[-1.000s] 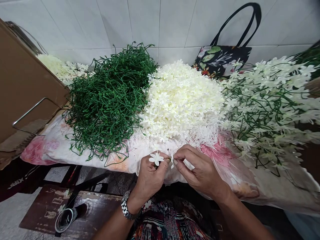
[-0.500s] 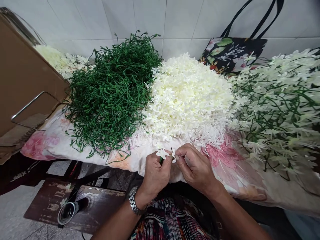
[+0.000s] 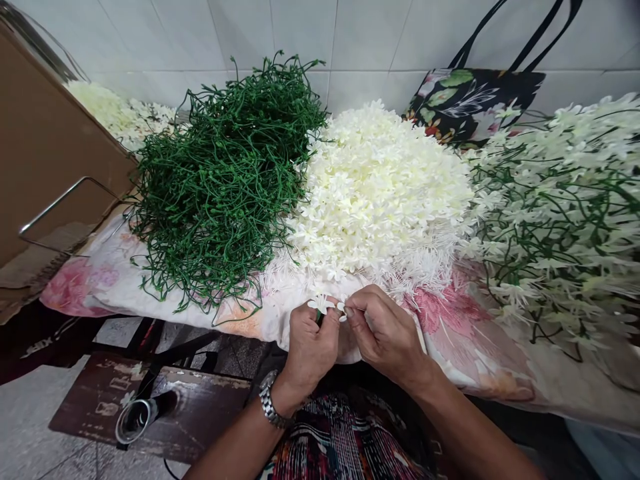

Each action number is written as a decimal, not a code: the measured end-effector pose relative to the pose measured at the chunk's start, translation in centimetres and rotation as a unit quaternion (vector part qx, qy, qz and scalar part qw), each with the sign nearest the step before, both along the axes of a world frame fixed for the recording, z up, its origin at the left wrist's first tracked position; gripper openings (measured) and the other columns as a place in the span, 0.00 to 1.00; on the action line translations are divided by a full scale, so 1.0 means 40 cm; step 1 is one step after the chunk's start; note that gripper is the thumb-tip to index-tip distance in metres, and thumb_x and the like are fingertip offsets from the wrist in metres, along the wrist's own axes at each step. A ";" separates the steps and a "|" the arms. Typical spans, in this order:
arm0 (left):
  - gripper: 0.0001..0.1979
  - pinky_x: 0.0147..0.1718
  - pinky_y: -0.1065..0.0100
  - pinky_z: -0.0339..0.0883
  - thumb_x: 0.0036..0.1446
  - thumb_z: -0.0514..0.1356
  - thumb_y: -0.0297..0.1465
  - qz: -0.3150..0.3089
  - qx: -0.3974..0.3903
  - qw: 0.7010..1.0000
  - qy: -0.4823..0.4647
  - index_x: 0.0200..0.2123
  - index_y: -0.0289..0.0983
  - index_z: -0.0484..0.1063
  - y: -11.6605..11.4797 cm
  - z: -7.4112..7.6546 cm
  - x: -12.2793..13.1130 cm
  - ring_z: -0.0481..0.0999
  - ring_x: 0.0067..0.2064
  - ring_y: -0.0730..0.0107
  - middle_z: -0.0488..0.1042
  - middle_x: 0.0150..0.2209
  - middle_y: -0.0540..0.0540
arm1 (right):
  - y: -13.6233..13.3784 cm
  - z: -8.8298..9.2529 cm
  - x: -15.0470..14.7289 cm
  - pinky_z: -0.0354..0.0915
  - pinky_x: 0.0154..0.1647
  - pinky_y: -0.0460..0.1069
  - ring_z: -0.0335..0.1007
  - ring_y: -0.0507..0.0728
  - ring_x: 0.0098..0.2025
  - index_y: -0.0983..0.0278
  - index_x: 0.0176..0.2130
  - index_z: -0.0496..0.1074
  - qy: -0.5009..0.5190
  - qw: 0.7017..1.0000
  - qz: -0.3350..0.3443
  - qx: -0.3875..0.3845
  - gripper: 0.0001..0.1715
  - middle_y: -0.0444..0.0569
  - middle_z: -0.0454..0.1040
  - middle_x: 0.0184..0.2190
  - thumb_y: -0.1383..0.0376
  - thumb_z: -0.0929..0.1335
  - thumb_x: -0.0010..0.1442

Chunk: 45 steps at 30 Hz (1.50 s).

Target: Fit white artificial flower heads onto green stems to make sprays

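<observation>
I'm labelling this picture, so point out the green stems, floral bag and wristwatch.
Green stems (image 3: 220,183): head view, middle of pile.
Floral bag (image 3: 473,105): head view, front panel.
Wristwatch (image 3: 269,402): head view, metal band.

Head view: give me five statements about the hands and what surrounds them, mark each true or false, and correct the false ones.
1. The green stems lie left of the central blossom pile. True.
2. The wristwatch is on the right wrist. False: the wristwatch is on the left one.
3. A white flower shows at the left hand. True.
4. The right hand rests on the green stems. False: the right hand holds another white flower.
5. The floral bag is beyond the blossoms. True.
</observation>
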<state>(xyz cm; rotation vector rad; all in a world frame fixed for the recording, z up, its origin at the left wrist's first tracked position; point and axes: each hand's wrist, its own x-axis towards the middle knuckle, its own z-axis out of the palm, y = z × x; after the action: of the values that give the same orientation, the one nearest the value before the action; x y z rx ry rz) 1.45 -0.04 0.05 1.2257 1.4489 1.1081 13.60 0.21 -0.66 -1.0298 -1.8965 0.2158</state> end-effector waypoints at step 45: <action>0.14 0.17 0.74 0.49 0.46 0.54 0.31 -0.053 0.036 0.998 0.029 0.13 0.37 0.57 -0.005 0.000 0.014 0.53 0.19 0.77 0.57 0.15 0.54 | -0.021 0.002 0.044 0.61 0.27 0.45 0.61 0.50 0.27 0.64 0.31 0.63 -0.016 0.999 0.016 -0.037 0.08 0.44 0.63 0.24 0.75 0.61 0.60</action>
<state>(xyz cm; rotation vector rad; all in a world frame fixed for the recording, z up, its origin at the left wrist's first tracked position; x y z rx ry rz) 2.00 -0.24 0.03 1.3788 1.3802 1.0690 15.35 -0.63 -0.56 -1.0582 -1.9475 0.2916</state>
